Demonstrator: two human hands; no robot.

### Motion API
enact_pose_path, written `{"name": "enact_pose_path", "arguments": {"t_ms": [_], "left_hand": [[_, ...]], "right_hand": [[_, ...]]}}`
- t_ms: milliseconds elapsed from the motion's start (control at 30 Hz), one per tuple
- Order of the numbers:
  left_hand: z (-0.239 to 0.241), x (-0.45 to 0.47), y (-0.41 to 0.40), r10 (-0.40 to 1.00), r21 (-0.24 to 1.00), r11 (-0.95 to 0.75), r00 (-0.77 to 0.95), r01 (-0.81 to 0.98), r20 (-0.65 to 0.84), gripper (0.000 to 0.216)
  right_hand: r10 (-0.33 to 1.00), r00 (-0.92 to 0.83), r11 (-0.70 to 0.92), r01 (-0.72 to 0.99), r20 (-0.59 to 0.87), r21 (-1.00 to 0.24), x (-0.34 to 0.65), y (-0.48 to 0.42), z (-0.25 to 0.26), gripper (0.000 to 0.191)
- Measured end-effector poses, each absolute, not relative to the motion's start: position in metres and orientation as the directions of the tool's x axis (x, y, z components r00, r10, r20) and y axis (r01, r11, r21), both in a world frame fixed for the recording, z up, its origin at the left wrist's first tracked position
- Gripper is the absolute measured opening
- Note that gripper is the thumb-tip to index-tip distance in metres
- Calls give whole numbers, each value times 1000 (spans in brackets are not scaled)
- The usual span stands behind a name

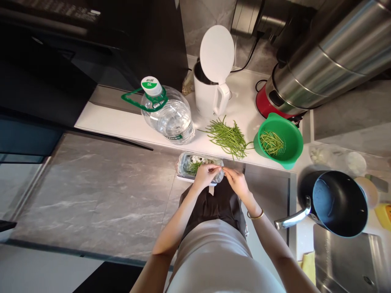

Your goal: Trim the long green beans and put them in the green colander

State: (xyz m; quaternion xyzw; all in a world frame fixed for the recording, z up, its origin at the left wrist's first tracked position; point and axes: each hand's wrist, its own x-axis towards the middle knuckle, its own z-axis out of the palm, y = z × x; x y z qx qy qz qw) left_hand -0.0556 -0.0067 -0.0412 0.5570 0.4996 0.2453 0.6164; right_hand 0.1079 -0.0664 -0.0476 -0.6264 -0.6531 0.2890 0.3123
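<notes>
Left hand (pixel 205 175), just below frame centre: thumb and fingertips pinched narrow. Right hand (pixel 238 182), beside it: likewise, tips meeting left's. Small piece (pixel 222 167) held between, too fine to identify; judged bit of stem. Green stems (pixel 227 137) piled on tabletop (pixel 128 125), right of centre; more in green colander (pixel 295 140), farther right. Advised: pinch close together, bend sharply rather than pull, work above lined bin (pixel 189 179), centre.
</notes>
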Motion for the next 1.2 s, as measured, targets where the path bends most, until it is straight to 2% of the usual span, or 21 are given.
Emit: {"name": "enact_pose_path", "arguments": {"t_ms": [133, 300, 400, 500, 600, 633, 700, 833, 1000, 1133, 1200], "left_hand": [[-44, -57, -5, 821, 907, 333, 394, 257, -413, 28], [-44, -54, -6, 757, 840, 497, 366, 216, -542, 30], [-43, -53, -6, 732, 820, 543, 376, 182, -568, 29], [-45, -52, -7, 712, 806, 575, 399, 143, -578, 25], [-52, -52, -8, 690, 795, 594, 432, 120, -581, 21], [-55, -53, -8, 689, 800, 584, 436, 141, -580, 20], [-62, -58, -7, 711, 812, 505, 392, 293, -584, 19], [-79, -78, -2, 801, 700, 322, 211, 637, -561, 16], [-101, -103, 0, 824, 561, 309, 78, 768, -561, 12], [-106, -101, -1, 836, 497, 211, 108, 842, -538, 16], [-103, -94, 0, 852, 517, 155, 151, 842, -501, 17]], "right_hand": [[995, -81, 101, 666, 63, -739, 107, -67, -47, 28], [996, -54, 90, 693, 72, -715, 105, -68, -50, 29], [997, -52, 81, 688, 63, -721, 104, -67, -50, 29], [998, -41, 56, 617, 39, -785, 103, -66, -47, 27], [994, 98, -79, 437, -40, -896, 99, -63, -41, 21], [982, 172, -130, 345, -74, -929, 98, -61, -38, 20], [938, 319, -187, 146, -133, -971, 98, -55, -33, 19], [825, 539, -126, -122, -172, -985, 113, -40, -21, 22], [742, 658, -11, -181, -129, -984, 143, -31, -11, 19], [749, 647, -8, -211, -146, -977, 147, -34, -10, 18], [752, 640, -15, -229, -162, -973, 143, -37, -12, 19]]}}
